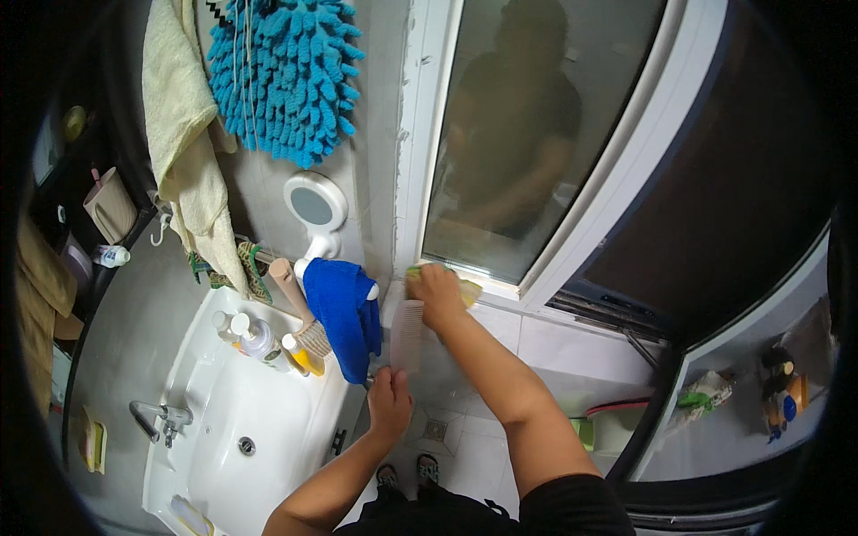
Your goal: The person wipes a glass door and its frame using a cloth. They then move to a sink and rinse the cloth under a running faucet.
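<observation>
A pale pink comb (405,338) stands upright in my left hand (391,405), its teeth facing right. My right hand (437,295) presses a yellow and green cloth (470,291) at the inner corner of the windowsill (499,285). The hand covers part of the cloth, and the fingers are slightly blurred. Just left of the comb hangs a blue towel (342,315) over a white holder. Above it is a white round-headed fixture (315,204) with a grey face.
The white washbasin (255,395) with its metal faucet (161,419) lies at left. Several bottles (261,342) and a hairbrush (295,291) crowd its back rim. A blue chenille mitt (285,80) and a cream towel (181,127) hang above. A floor drain (435,430) lies below.
</observation>
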`<state>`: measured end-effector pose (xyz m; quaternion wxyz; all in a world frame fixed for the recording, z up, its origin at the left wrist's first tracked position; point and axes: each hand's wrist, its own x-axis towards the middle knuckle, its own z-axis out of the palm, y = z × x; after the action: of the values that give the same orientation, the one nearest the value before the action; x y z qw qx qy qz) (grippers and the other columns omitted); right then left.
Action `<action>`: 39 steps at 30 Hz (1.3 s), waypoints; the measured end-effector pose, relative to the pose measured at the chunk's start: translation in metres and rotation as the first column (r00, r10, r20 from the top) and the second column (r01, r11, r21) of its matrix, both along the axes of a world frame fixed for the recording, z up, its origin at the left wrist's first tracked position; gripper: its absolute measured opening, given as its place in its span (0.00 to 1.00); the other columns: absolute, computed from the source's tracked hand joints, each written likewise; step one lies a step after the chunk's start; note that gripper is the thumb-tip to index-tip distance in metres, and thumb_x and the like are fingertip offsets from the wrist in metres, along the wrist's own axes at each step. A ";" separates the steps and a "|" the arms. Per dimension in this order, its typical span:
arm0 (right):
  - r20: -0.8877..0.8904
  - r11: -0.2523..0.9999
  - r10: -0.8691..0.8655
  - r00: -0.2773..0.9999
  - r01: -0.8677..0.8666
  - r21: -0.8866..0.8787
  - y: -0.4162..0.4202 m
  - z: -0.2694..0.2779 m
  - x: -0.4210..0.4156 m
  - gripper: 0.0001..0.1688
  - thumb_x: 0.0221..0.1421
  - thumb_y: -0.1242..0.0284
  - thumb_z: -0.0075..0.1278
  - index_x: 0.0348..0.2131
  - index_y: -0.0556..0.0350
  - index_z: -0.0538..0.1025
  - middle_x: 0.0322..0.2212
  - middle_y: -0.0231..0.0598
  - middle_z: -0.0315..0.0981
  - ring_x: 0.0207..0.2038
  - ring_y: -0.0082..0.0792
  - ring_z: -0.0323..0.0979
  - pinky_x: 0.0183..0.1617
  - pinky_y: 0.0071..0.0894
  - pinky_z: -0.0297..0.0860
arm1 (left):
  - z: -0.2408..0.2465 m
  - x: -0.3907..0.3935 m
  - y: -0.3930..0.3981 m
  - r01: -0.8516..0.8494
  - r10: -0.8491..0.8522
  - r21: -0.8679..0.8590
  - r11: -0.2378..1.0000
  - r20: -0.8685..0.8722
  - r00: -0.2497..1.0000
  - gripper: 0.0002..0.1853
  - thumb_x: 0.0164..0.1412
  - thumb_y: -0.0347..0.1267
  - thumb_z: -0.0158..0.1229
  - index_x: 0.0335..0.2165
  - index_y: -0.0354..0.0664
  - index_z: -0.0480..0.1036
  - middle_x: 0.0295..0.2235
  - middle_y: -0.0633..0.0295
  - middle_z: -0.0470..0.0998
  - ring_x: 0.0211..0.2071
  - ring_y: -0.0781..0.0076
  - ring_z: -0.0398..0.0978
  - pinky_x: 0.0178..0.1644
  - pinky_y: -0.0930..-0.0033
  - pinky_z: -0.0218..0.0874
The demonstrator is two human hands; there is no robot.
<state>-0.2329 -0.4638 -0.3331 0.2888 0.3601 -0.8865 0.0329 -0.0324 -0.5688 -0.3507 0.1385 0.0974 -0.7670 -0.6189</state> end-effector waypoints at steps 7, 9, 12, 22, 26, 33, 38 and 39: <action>0.163 0.902 -0.365 0.917 0.392 -0.183 0.120 0.003 0.049 0.08 0.52 0.71 0.46 0.31 0.56 0.74 0.31 0.44 0.66 0.38 0.45 0.65 0.37 0.47 0.63 | 0.002 0.014 -0.009 -0.019 0.019 -0.007 1.000 -0.014 1.000 0.11 0.64 0.34 0.46 0.31 0.35 0.66 0.21 0.57 0.69 0.17 0.71 0.70 0.22 0.68 0.60; 0.067 0.920 -0.367 0.928 0.372 -0.121 0.120 0.001 0.053 0.09 0.53 0.71 0.46 0.30 0.57 0.73 0.32 0.45 0.67 0.37 0.45 0.65 0.38 0.47 0.63 | -0.008 0.018 -0.013 -0.020 0.013 -0.081 0.997 -0.081 0.997 0.10 0.64 0.33 0.46 0.31 0.36 0.65 0.17 0.59 0.69 0.15 0.73 0.70 0.19 0.70 0.60; 0.206 0.900 -0.338 0.918 0.380 -0.214 0.094 -0.011 0.036 0.10 0.52 0.70 0.45 0.31 0.58 0.73 0.34 0.44 0.66 0.39 0.44 0.64 0.39 0.44 0.63 | -0.010 0.020 -0.010 0.000 -0.005 -0.054 0.999 -0.086 0.996 0.10 0.64 0.33 0.45 0.31 0.36 0.65 0.15 0.60 0.69 0.14 0.74 0.69 0.18 0.71 0.61; 0.204 0.976 -0.151 0.967 0.179 -0.124 0.034 -0.005 0.012 0.10 0.47 0.69 0.52 0.34 0.45 0.77 0.32 0.41 0.67 0.38 0.44 0.66 0.38 0.43 0.65 | -0.003 -0.020 0.024 -0.084 -0.103 0.543 0.836 0.305 0.947 0.09 0.65 0.33 0.44 0.32 0.38 0.64 0.26 0.61 0.68 0.16 0.73 0.69 0.21 0.70 0.63; 0.232 0.856 -0.361 0.903 0.420 -0.302 0.115 -0.018 0.044 0.11 0.47 0.70 0.52 0.35 0.45 0.77 0.30 0.43 0.68 0.37 0.47 0.67 0.37 0.44 0.66 | -0.004 -0.024 0.024 -0.042 -0.125 0.525 0.850 0.279 0.952 0.10 0.65 0.34 0.46 0.38 0.39 0.66 0.28 0.63 0.67 0.19 0.75 0.68 0.24 0.71 0.66; 0.181 0.644 -0.669 0.721 0.684 -0.344 0.169 -0.003 0.083 0.16 0.37 0.75 0.56 0.33 0.45 0.80 0.30 0.45 0.68 0.35 0.49 0.67 0.39 0.43 0.66 | -0.003 -0.025 0.016 0.061 -0.187 0.430 0.901 0.256 0.948 0.15 0.65 0.32 0.45 0.47 0.40 0.69 0.32 0.64 0.66 0.26 0.80 0.68 0.31 0.75 0.65; 0.201 0.780 -0.525 0.827 0.562 -0.274 0.155 -0.017 0.086 0.13 0.39 0.75 0.56 0.32 0.49 0.79 0.32 0.45 0.68 0.38 0.48 0.66 0.41 0.45 0.66 | -0.007 -0.043 0.052 0.341 -0.341 0.069 0.938 -0.002 0.940 0.16 0.61 0.30 0.50 0.47 0.38 0.69 0.35 0.60 0.65 0.29 0.76 0.67 0.34 0.74 0.62; 0.219 0.769 -0.507 0.834 0.552 -0.323 0.165 -0.017 0.090 0.12 0.39 0.75 0.57 0.31 0.50 0.79 0.32 0.45 0.68 0.38 0.48 0.66 0.41 0.45 0.66 | -0.006 -0.047 0.059 0.364 -0.370 -0.073 0.929 -0.104 0.923 0.16 0.60 0.30 0.52 0.47 0.38 0.70 0.35 0.60 0.66 0.29 0.74 0.67 0.34 0.73 0.62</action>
<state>-0.1432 -0.2985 -0.3497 0.2959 0.0311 -0.9445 0.1390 -0.0794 -0.5099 -0.3564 0.0670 -0.0876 -0.7784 -0.6180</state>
